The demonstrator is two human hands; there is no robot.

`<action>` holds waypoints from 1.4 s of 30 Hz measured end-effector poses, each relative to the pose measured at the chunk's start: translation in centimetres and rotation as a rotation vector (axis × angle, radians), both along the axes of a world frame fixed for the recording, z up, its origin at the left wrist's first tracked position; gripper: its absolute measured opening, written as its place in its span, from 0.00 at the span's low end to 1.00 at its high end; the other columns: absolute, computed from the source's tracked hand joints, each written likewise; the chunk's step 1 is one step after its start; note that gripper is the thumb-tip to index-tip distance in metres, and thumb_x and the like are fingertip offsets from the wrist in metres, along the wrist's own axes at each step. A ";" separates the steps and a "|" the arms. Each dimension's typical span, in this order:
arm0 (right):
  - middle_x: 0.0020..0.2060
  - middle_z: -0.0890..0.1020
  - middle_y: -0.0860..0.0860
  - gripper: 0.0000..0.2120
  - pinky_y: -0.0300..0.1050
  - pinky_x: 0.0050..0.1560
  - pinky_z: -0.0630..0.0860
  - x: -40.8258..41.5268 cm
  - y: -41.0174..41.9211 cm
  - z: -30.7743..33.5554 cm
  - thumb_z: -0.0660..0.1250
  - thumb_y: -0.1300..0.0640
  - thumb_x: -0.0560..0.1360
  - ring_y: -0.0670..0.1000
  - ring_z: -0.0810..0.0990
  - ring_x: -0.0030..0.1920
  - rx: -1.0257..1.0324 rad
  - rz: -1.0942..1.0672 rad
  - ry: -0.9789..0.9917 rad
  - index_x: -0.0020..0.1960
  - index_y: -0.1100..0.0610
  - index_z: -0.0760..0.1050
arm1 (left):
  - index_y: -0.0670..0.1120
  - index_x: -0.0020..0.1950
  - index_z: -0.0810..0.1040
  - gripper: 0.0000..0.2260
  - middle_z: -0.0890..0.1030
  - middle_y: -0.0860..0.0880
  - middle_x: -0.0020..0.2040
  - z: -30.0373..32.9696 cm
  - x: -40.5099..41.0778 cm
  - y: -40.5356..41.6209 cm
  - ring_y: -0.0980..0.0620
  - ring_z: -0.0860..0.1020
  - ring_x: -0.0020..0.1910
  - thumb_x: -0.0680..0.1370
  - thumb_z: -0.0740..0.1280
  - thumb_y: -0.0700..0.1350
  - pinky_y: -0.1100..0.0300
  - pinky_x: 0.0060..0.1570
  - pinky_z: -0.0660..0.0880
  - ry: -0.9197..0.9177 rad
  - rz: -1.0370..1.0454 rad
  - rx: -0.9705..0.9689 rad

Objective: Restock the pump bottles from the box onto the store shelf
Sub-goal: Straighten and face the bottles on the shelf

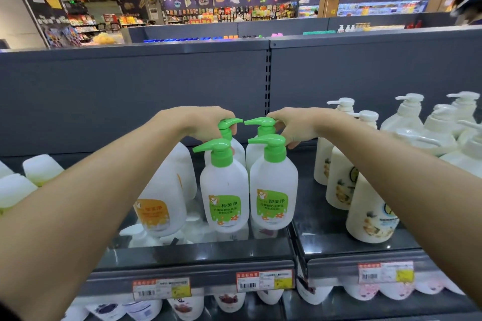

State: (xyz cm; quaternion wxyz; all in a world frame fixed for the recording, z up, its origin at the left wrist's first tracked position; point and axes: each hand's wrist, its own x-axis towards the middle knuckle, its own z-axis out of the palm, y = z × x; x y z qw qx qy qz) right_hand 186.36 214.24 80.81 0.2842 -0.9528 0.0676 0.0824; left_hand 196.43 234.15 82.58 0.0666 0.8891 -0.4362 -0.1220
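Several white pump bottles with green pumps and green labels stand on the grey top shelf in two rows. The front left bottle and the front right bottle stand free. My left hand grips the green pump of the rear left bottle. My right hand grips the green pump of the rear right bottle. The two rear bottles stand upright against the shelf's back panel, mostly hidden by the front pair. No box is in view.
A white bottle with an orange label stands left of the green ones. Cream pump bottles fill the shelf to the right. Price tags line the shelf edge, with more bottles on the shelf below.
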 end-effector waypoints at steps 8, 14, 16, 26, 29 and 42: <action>0.67 0.75 0.51 0.33 0.46 0.55 0.77 -2.4 -0.5 6.4 0.74 0.57 0.74 0.54 0.78 0.57 -0.072 -0.076 0.005 0.75 0.51 0.65 | 0.52 0.73 0.66 0.34 0.76 0.52 0.66 6.9 -0.8 3.0 0.47 0.78 0.61 0.70 0.76 0.55 0.48 0.62 0.74 -0.108 0.095 0.020; 0.59 0.81 0.46 0.18 0.54 0.64 0.72 -1.4 6.5 14.3 0.70 0.49 0.76 0.53 0.78 0.59 -0.348 0.040 -0.324 0.65 0.47 0.75 | 0.52 0.63 0.76 0.26 0.81 0.53 0.58 13.7 -5.8 12.4 0.52 0.80 0.57 0.69 0.71 0.61 0.48 0.60 0.76 -0.339 0.172 -0.301; 0.58 0.81 0.46 0.16 0.55 0.65 0.71 0.0 10.5 14.2 0.70 0.48 0.76 0.52 0.78 0.58 -0.354 0.141 -0.374 0.63 0.47 0.77 | 0.50 0.61 0.78 0.26 0.82 0.52 0.56 12.6 -7.2 15.2 0.54 0.81 0.53 0.68 0.71 0.61 0.53 0.56 0.77 -0.369 0.222 -0.470; 0.33 0.78 0.53 0.20 0.44 0.38 0.72 9.5 19.6 5.2 0.72 0.40 0.67 0.54 0.76 0.32 -0.514 0.194 -0.022 0.35 0.56 0.73 | 0.48 0.73 0.64 0.46 0.70 0.54 0.70 -9.0 -9.4 18.6 0.57 0.71 0.67 0.60 0.80 0.56 0.51 0.66 0.72 0.095 0.617 -0.982; 0.33 0.77 0.52 0.17 0.42 0.36 0.72 10.1 19.2 3.9 0.73 0.46 0.69 0.51 0.76 0.30 -0.485 0.157 0.050 0.36 0.57 0.70 | 0.49 0.75 0.61 0.52 0.69 0.53 0.71 -11.2 -7.7 17.6 0.54 0.69 0.69 0.56 0.79 0.60 0.51 0.67 0.70 0.151 0.610 -0.866; 0.43 0.86 0.54 0.19 0.48 0.50 0.82 11.6 18.2 1.8 0.79 0.50 0.65 0.53 0.87 0.40 -0.261 0.183 0.074 0.47 0.57 0.74 | 0.59 0.66 0.66 0.37 0.79 0.55 0.57 -11.8 -5.5 17.1 0.55 0.78 0.55 0.63 0.81 0.50 0.64 0.46 0.76 0.223 0.537 -0.832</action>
